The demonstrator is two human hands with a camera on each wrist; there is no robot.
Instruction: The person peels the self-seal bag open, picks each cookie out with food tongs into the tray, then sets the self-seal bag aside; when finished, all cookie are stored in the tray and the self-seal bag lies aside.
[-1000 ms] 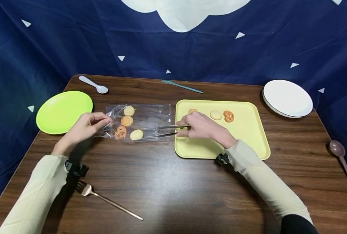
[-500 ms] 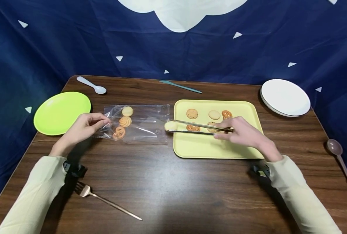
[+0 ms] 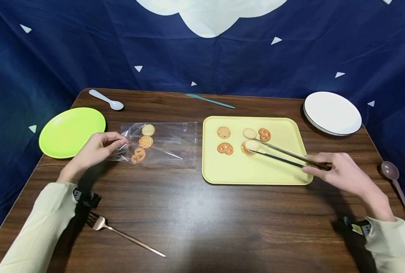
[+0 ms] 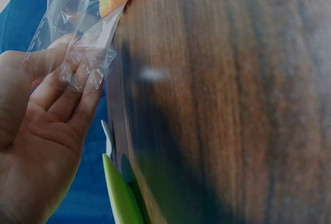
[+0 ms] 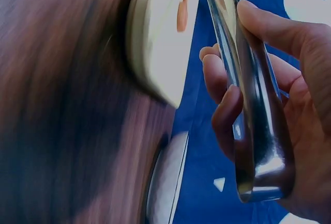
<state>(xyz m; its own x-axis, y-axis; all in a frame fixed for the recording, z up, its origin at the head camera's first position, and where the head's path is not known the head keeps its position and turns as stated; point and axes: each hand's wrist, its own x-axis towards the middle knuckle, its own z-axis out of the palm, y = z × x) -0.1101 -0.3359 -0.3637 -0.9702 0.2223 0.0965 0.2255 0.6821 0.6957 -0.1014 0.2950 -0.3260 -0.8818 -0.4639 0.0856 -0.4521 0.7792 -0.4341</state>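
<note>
My left hand (image 3: 101, 151) pinches the edge of a clear plastic bag (image 3: 168, 132) between thumb and fingers. Inside the bag lie a pale round cookie (image 3: 148, 130), a swirl cookie (image 3: 145, 142) and a pretzel cookie (image 3: 138, 155). In my right hand (image 3: 342, 170) are metal tongs (image 3: 284, 153), gripped near their bent end. Their tips hold another pale round cookie (image 3: 251, 145) over the yellow tray (image 3: 253, 174), overlapping a cookie beneath it. Several cookies sit on that tray, among them a pretzel cookie (image 3: 225, 148) and a round speckled cookie (image 3: 224, 132).
A green plate (image 3: 70, 132) stands at the left, a white spoon (image 3: 106, 99) behind it. At the back lies a teal knife (image 3: 210, 101). White plates (image 3: 332, 113) sit back right, a brown measuring spoon (image 3: 391, 176) at the right edge, a fork (image 3: 127, 235) in front.
My right hand has drawn back to the right, carrying a pale cookie in the tongs from the bag to over the tray. The left hand keeps its hold on the bag.
</note>
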